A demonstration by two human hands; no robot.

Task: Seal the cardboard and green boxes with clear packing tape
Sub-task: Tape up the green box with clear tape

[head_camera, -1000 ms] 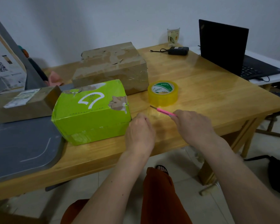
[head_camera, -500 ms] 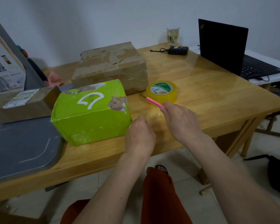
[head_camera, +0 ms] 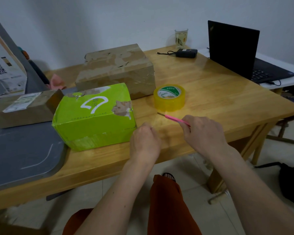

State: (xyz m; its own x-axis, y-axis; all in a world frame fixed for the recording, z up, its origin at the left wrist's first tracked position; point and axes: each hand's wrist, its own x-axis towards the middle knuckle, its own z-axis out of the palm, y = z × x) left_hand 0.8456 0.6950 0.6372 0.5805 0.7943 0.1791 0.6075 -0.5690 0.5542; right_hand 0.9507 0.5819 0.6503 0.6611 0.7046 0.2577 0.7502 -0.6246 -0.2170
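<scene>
While curled, right hand round pink cutter, seemingly tight

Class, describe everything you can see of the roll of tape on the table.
The roll of tape is a thick ring of clear, yellowish packing tape wound on a core with a green and white printed label. It lies flat on the wooden table, hole facing up, right of the green box and in front of the cardboard box. Neither hand touches it; only the table does.

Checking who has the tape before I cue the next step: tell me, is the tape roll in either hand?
No: the tape roll sits alone on the table, while the right hand holds a pink cutter.
</scene>
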